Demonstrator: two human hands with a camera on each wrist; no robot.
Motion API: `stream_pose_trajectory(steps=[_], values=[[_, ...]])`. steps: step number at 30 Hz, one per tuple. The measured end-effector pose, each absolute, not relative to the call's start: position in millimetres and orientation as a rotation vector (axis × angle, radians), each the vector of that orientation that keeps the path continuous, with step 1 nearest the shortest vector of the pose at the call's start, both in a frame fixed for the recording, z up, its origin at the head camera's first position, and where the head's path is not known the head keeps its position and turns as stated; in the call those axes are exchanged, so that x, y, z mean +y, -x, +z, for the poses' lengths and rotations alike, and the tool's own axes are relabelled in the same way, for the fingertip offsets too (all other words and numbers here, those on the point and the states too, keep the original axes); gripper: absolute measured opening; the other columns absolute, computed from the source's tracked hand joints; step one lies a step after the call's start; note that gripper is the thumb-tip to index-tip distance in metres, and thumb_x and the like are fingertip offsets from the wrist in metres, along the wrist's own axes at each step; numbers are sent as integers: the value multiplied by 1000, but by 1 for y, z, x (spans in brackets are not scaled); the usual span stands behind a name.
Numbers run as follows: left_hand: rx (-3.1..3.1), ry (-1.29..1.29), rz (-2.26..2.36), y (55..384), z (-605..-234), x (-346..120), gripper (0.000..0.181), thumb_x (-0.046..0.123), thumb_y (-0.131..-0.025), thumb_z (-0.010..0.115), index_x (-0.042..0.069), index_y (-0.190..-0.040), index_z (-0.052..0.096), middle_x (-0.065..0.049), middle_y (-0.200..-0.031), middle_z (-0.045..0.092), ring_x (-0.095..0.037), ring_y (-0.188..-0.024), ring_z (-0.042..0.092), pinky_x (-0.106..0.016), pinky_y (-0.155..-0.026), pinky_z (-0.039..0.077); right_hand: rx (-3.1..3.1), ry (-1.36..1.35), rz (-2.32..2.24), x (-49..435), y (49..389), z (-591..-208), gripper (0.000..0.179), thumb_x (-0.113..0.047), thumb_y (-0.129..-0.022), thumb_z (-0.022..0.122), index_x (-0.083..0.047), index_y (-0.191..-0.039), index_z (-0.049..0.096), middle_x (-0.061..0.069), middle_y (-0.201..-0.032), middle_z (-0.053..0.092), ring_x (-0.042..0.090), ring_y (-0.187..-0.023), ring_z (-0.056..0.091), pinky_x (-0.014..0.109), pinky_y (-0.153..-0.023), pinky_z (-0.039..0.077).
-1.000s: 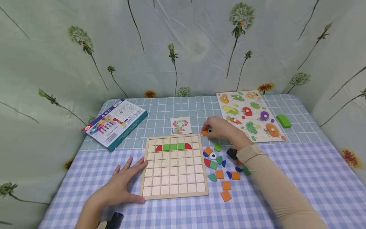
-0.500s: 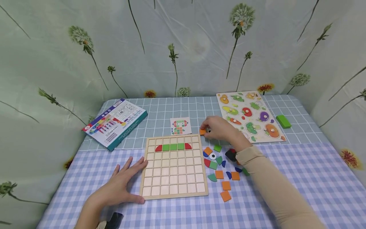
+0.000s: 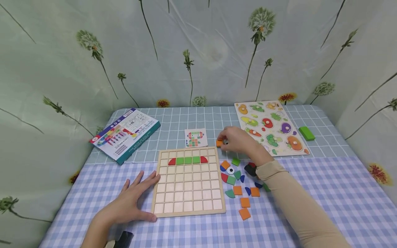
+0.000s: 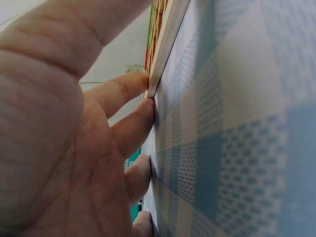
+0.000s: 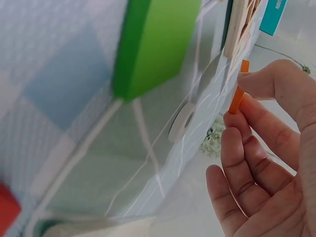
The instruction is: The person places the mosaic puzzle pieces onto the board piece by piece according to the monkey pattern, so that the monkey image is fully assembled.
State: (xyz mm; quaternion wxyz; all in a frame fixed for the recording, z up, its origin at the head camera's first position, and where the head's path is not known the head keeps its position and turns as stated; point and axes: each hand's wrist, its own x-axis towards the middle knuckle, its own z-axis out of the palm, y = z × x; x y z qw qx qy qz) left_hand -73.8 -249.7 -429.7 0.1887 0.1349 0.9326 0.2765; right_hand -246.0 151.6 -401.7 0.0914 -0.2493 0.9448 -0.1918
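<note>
My right hand (image 3: 237, 139) pinches an orange square tile (image 5: 239, 94) between thumb and fingers, just past the far right corner of the wooden grid board (image 3: 189, 214). Close by those fingers a white eye disc (image 5: 181, 122) lies on the cloth. With fingers spread, my left hand (image 3: 131, 201) rests at the board's left side, fingertips on the edge and thumb at the near corner. Near the top of the grid, a row of green squares (image 3: 187, 160) runs between two red curved pieces (image 3: 203, 159). Behind the board lies a pattern card (image 3: 196, 137) with a coloured figure.
Loose orange, green, blue and red pieces lie right of the board, among them an orange square (image 3: 245, 202) and another eye disc (image 3: 230, 170). A vegetable puzzle board (image 3: 263, 139) and a green block (image 3: 306, 133) are at the back right; a printed box (image 3: 125, 134) sits back left.
My right hand has shifted slightly left toward the board's far corner with the orange tile pinched in it. The left hand keeps its place.
</note>
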Motion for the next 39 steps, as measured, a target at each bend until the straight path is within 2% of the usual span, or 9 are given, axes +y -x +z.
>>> stream_pose_trajectory(steps=[7, 16, 25, 32, 39], values=[[2627, -388, 787, 73, -429, -250, 125, 62, -61, 98, 33, -167, 39, -5, -179, 28, -54, -166, 1, -87, -118, -8, 2787, 843, -661, 140, 243, -403, 29, -18, -89, 80, -8, -116, 82, 6, -112, 76, 23, -101, 69, 40, -93, 62], [2633, -394, 798, 71, -429, -251, 125, 63, -61, 98, 32, -167, 39, -5, -179, 28, -54, -166, 2, -87, -118, -7, 2752, 955, -718, 114, 232, -402, 29, -23, -92, 81, -8, -117, 82, 6, -115, 77, 21, -101, 69, 37, -91, 62], [2646, -430, 802, 71, -426, -251, 123, 64, -62, 96, 30, -167, 40, -6, -179, 29, -56, -165, 4, -88, -117, -6, 2669, 1112, -710, 79, 223, -399, 26, -14, -93, 75, -5, -117, 81, 7, -114, 79, 21, -101, 71, 32, -91, 61], [2646, -427, 809, 71, -425, -251, 124, 64, -62, 97, 30, -167, 40, -6, -179, 29, -56, -164, 3, -89, -117, -6, 2588, 1193, -698, 49, 217, -402, 22, -13, -94, 78, -5, -115, 81, 7, -110, 78, 17, -97, 70, 24, -87, 58], [2633, -408, 803, 72, -425, -250, 124, 62, -62, 97, 30, -167, 40, -6, -179, 29, -55, -165, 3, -88, -117, -7, 2574, 1206, -697, 28, 209, -406, 23, -19, -96, 80, -8, -116, 81, 5, -110, 77, 15, -95, 65, 28, -87, 56]])
